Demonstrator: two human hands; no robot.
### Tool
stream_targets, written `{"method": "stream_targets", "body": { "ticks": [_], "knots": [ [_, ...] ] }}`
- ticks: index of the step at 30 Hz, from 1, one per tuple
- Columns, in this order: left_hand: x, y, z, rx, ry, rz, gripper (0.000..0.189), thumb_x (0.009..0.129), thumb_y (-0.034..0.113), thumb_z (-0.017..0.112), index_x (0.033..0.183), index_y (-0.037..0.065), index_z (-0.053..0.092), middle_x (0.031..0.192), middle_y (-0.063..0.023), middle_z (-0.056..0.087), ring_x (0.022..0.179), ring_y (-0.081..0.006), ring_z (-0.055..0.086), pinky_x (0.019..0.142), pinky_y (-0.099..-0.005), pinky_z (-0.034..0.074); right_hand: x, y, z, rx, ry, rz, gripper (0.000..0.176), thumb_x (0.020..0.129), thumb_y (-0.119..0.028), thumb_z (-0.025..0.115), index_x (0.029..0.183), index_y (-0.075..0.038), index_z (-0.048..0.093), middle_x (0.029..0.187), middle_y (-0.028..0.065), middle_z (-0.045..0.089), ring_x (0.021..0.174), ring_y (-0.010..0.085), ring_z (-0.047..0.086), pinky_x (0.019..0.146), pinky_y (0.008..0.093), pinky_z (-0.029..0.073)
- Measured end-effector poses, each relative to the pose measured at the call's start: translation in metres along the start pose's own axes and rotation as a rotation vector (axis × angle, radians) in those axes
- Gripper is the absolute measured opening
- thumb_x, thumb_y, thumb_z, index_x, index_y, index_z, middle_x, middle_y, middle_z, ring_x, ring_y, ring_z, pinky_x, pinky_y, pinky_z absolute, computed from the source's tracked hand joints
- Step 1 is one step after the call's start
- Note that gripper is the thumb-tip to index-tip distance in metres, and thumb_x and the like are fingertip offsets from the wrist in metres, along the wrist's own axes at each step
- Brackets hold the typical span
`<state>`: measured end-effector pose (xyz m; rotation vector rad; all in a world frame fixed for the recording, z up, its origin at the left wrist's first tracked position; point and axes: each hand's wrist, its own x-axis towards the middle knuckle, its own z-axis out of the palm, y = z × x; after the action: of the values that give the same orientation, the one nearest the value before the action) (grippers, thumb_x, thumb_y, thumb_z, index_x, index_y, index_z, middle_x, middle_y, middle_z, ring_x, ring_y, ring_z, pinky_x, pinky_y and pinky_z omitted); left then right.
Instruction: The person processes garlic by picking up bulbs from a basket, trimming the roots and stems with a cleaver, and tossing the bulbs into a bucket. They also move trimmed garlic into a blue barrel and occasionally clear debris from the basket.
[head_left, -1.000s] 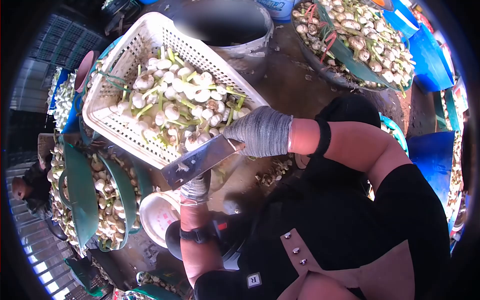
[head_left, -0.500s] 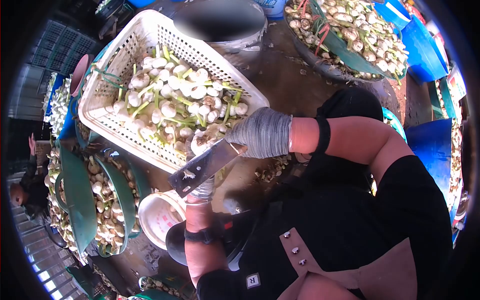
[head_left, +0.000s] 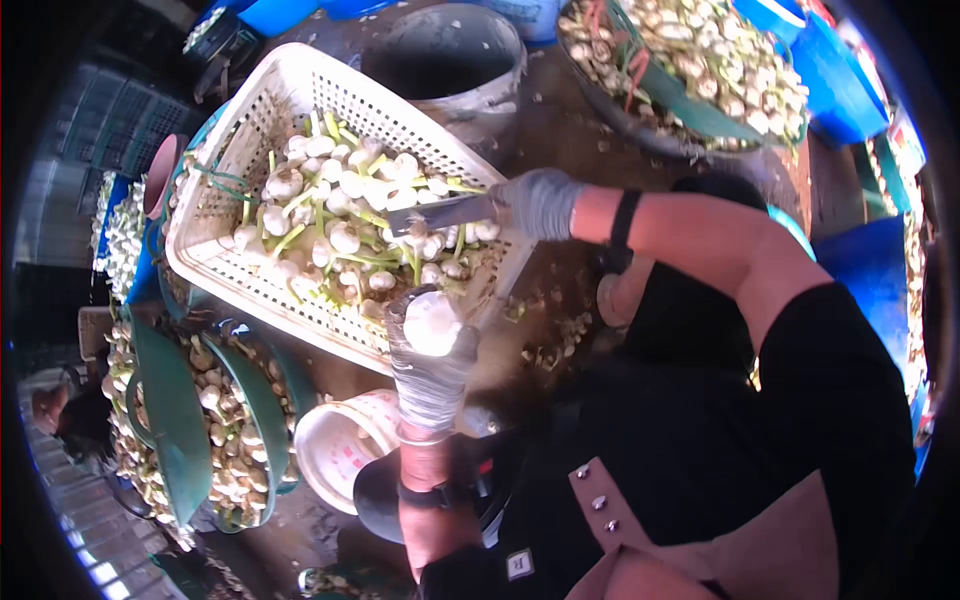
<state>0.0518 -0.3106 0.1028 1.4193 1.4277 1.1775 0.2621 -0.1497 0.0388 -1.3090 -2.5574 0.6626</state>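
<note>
My left hand point(head_left: 432, 388), in a grey wrapped glove, is closed around a white garlic bulb point(head_left: 433, 323) at the near edge of a white plastic basket point(head_left: 230, 290). The bulb's bright, smooth side faces up. Beyond it, my right hand point(head_left: 538, 204), gloved the same way, grips a broad-bladed knife point(head_left: 445, 213). Its blade points left over the basket, apart from the held bulb. Inside the basket lies a heap of garlic bulbs point(head_left: 345, 237) with short green stems.
A white bucket point(head_left: 310, 445) stands below the basket, and a large dark-mouthed drum point(head_left: 505, 85) behind it. Green tubs point(head_left: 170, 420) of garlic are at left. Another full tub point(head_left: 690, 95) and a blue bin point(head_left: 835, 85) are at upper right. A person point(head_left: 75, 415) is at far left.
My right hand has lifted the knife up and away from the bulb, over the basket. My left hand has shifted right with the garlic, whose bright side now shows.
</note>
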Motion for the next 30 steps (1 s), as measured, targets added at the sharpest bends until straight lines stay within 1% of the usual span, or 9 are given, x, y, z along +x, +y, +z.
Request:
{"method": "stream_targets", "body": {
  "ticks": [3, 5, 7, 9, 12, 14, 21, 23, 30],
  "knots": [
    [0.01, -0.005, 0.007, -0.158, 0.049, -0.237, 0.058, 0.072, 0.011, 0.074, 0.12, -0.001, 0.044, 0.1, -0.0122, 0.06, 0.092, -0.0244, 0.059, 0.086, -0.0353, 0.047, -0.006, -0.03, 0.013, 0.141, 0.031, -0.048, 0.027, 0.083, -0.029, 0.065, 0.089, -0.004, 0.056, 0.072, 0.0123, 0.061, 0.065, 0.0274, 0.062, 0.062, 0.0369, 0.05],
    [0.029, -0.015, 0.018, 0.288, 0.139, 0.442, 0.058, 0.071, 0.011, 0.076, 0.119, 0.0, 0.044, 0.1, -0.0115, 0.06, 0.096, -0.0209, 0.058, 0.085, -0.0349, 0.048, -0.024, -0.084, 0.001, 1.013, -0.244, -0.024, 0.035, 0.079, -0.034, 0.07, 0.09, -0.004, 0.056, 0.078, 0.01, 0.063, 0.072, 0.0242, 0.062, 0.069, 0.0358, 0.049],
    [0.041, 0.008, 0.018, 0.689, 0.133, 0.635, 0.066, 0.075, 0.021, 0.077, 0.126, 0.0, 0.041, 0.11, -0.0109, 0.057, 0.101, -0.0196, 0.056, 0.088, -0.0353, 0.047, -0.015, -0.089, -0.006, 0.819, -0.176, -0.022, 0.038, 0.077, -0.036, 0.072, 0.091, -0.005, 0.057, 0.08, 0.0093, 0.063, 0.075, 0.0231, 0.062, 0.072, 0.0356, 0.049],
    [0.027, -0.021, 0.022, -0.59, 0.27, -0.236, 0.076, 0.079, 0.037, 0.074, 0.135, 0.002, 0.036, 0.118, -0.0095, 0.054, 0.107, -0.0215, 0.054, 0.095, -0.0387, 0.043, -0.016, -0.096, -0.014, 0.627, -0.128, -0.03, 0.041, 0.075, -0.038, 0.075, 0.093, -0.006, 0.057, 0.082, 0.0086, 0.063, 0.078, 0.022, 0.062, 0.075, 0.0353, 0.049],
    [0.022, -0.029, -0.001, -0.677, 0.107, -0.131, 0.07, 0.083, 0.036, 0.07, 0.136, 0.004, 0.038, 0.126, -0.0091, 0.051, 0.117, -0.0219, 0.049, 0.101, -0.0389, 0.038, -0.021, -0.108, -0.027, 0.462, -0.122, -0.011, 0.055, 0.071, -0.045, 0.076, 0.107, -0.007, 0.058, 0.091, 0.0111, 0.065, 0.087, 0.0258, 0.065, 0.08, 0.0352, 0.05],
    [0.02, -0.066, -0.009, 0.167, -0.031, 0.455, 0.044, 0.083, 0.02, 0.067, 0.122, 0.006, 0.052, 0.121, -0.0118, 0.056, 0.114, -0.0282, 0.052, 0.099, -0.0405, 0.039, -0.021, -0.099, -0.015, 0.335, -0.096, -0.153, 0.056, 0.071, -0.046, 0.076, 0.108, -0.008, 0.058, 0.093, 0.0115, 0.065, 0.087, 0.0274, 0.065, 0.079, 0.0359, 0.05],
    [0.016, -0.13, -0.002, 0.629, 0.262, 0.233, 0.036, 0.091, 0.009, 0.052, 0.125, 0.002, 0.052, 0.12, -0.0195, 0.057, 0.113, -0.0364, 0.052, 0.101, -0.0424, 0.037, -0.031, -0.085, -0.032, 0.306, -0.008, -0.368, 0.041, 0.074, -0.044, 0.071, 0.091, -0.008, 0.062, 0.078, 0.0145, 0.064, 0.075, 0.0352, 0.063, 0.067, 0.0424, 0.05],
    [0.015, -0.098, -0.01, 0.895, -0.057, 0.339, 0.037, 0.094, 0.014, 0.046, 0.128, 0.001, 0.05, 0.127, -0.0197, 0.053, 0.114, -0.0384, 0.05, 0.101, -0.0433, 0.036, -0.025, -0.076, -0.034, 0.015, -0.169, -0.144, 0.034, 0.074, -0.04, 0.07, 0.084, -0.009, 0.061, 0.072, 0.0148, 0.063, 0.071, 0.0352, 0.063, 0.065, 0.0428, 0.05],
    [0.019, -0.094, 0.017, 1.246, -0.243, 0.301, 0.035, 0.092, 0.016, 0.049, 0.121, -0.001, 0.054, 0.119, -0.021, 0.058, 0.106, -0.0375, 0.055, 0.091, -0.0417, 0.044, -0.043, -0.025, -0.012, 0.031, -0.186, -0.117, 0.026, 0.074, -0.032, 0.067, 0.082, -0.008, 0.063, 0.07, 0.0167, 0.063, 0.068, 0.0363, 0.062, 0.064, 0.0432, 0.05]
  ]
}}
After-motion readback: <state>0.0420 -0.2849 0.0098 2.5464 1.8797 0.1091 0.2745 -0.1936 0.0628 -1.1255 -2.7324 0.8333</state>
